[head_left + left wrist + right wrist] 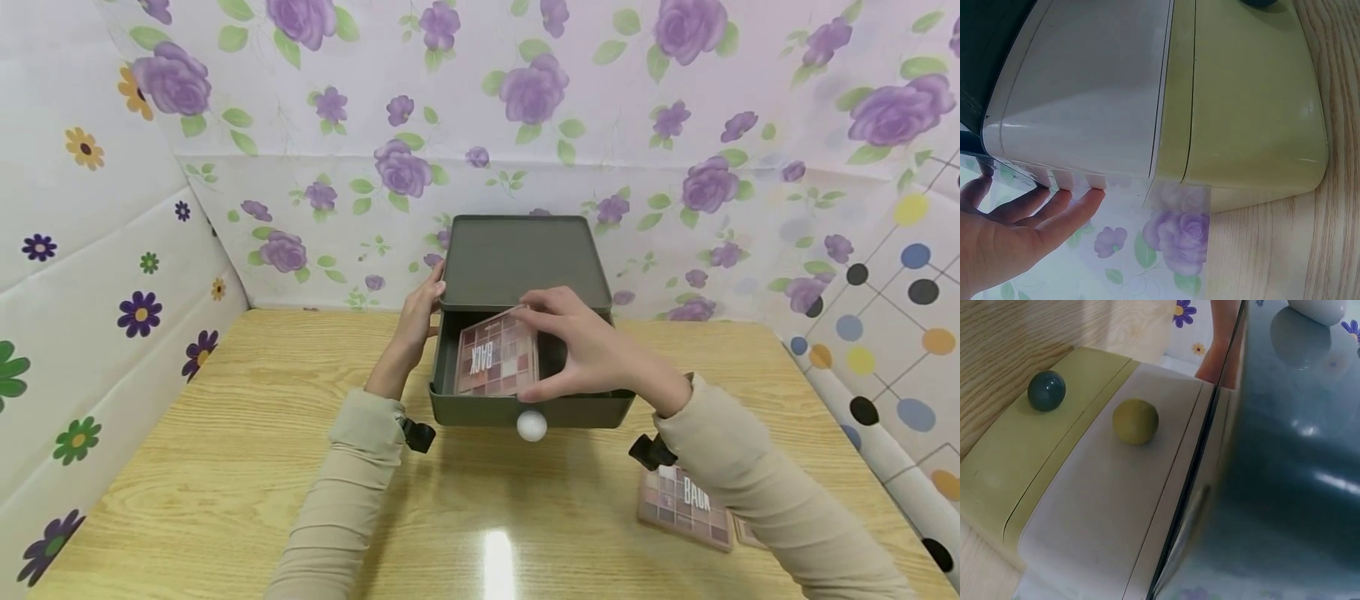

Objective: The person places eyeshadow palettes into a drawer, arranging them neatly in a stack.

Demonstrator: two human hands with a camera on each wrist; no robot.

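A small drawer cabinet (525,258) with a dark green top stands at the back of the table. Its top drawer (472,410), with a white round knob (532,426), is pulled out. My right hand (585,346) reaches over the drawer and grips an eyeshadow palette (491,358), fingers at the far edge and thumb at the near one. The palette lies tilted inside the drawer, lettered "BACK". My left hand (416,321) rests against the cabinet's left side, and in the left wrist view its fingertips (1094,197) touch the white drawer section (1085,94).
Another eyeshadow palette (678,508) lies on the table at the right, partly under my right forearm; a further palette's edge (750,535) shows beside it. The lower drawers carry a yellow knob (1135,421) and a dark green knob (1047,390). A flowered cloth (322,217) hangs behind.
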